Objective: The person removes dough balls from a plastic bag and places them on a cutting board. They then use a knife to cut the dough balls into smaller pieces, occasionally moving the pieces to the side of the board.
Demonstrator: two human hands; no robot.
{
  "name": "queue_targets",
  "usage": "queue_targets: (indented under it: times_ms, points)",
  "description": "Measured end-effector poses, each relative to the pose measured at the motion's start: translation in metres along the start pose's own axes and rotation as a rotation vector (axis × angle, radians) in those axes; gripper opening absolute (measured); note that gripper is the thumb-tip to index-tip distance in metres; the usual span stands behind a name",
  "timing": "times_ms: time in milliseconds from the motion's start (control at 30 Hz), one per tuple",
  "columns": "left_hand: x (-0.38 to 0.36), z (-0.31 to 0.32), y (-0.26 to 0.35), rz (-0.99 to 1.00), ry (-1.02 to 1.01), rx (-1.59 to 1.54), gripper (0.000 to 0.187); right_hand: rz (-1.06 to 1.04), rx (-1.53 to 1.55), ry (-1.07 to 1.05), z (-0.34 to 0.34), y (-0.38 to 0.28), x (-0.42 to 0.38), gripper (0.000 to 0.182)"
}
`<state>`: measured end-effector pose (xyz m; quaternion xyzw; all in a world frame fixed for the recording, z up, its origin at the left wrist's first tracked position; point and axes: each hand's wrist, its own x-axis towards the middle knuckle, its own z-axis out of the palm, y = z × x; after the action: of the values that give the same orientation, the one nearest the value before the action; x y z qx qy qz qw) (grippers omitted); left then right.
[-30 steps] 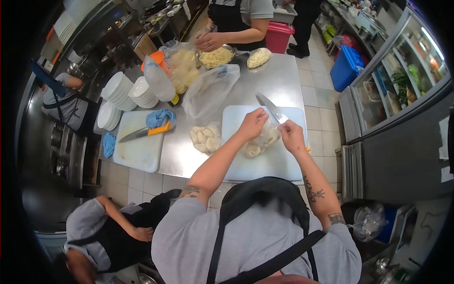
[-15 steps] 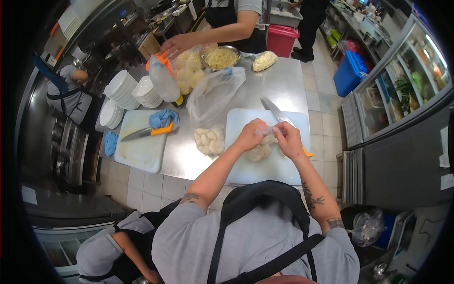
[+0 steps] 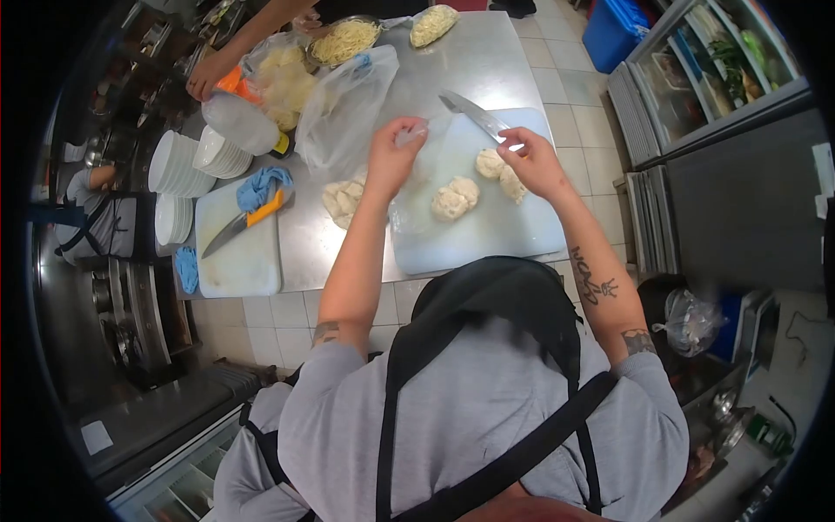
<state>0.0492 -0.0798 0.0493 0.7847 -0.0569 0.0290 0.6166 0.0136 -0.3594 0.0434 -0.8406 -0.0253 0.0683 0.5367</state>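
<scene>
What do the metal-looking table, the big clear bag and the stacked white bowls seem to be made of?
Table: probably stainless steel, smooth grey with soft reflections.
Bag: thin, glossy plastic, see-through and crinkled.
Bowls: smooth white, perhaps ceramic or melamine; looks alone can't settle it.

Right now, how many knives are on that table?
2. One knife lies on the left cutting board, its handle by a blue cloth; another knife crosses the far edge of the right board, partly behind the right hand.

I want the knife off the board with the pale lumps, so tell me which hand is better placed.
Right, I'd judge: the right hand is close beside the knife, while the left hand is farther away, holding clear plastic.
</scene>
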Motion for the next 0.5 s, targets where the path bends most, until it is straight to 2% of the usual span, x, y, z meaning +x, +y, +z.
queue_targets:
  times_ms: [100, 167, 200, 300, 400, 433, 500]
  points:
    - [-0.007, 0.005, 0.025, 0.016, -0.027, -0.171, 0.038, -0.027, 0.036, 0.065, 0.018, 0.013, -0.008, 0.058]
    - [-0.004, 0.010, 0.043, 0.042, -0.254, -0.053, 0.046, -0.168, 0.127, 0.168, 0.036, -0.023, -0.017, 0.065]
    - [-0.003, 0.011, 0.047, 0.057, -0.368, 0.009, 0.051, -0.217, 0.096, 0.175, 0.041, -0.030, -0.016, 0.065]
    - [0.000, 0.015, 0.041, 0.025, -0.367, -0.279, 0.064, -0.312, -0.163, 0.127, 0.047, -0.033, 0.001, 0.059]
    - [0.004, -0.001, 0.042, 0.036, -0.337, -0.403, 0.073, -0.034, -0.111, -0.052, 0.039, -0.030, 0.015, 0.042]
    - [0.005, -0.007, 0.038, 0.026, -0.315, -0.333, 0.076, -0.046, 0.005, 0.006, 0.040, -0.026, 0.018, 0.037]
    - [0.001, -0.021, 0.015, 0.053, -0.274, 0.156, 0.077, -0.070, 0.236, 0.118, 0.047, -0.010, 0.022, 0.031]
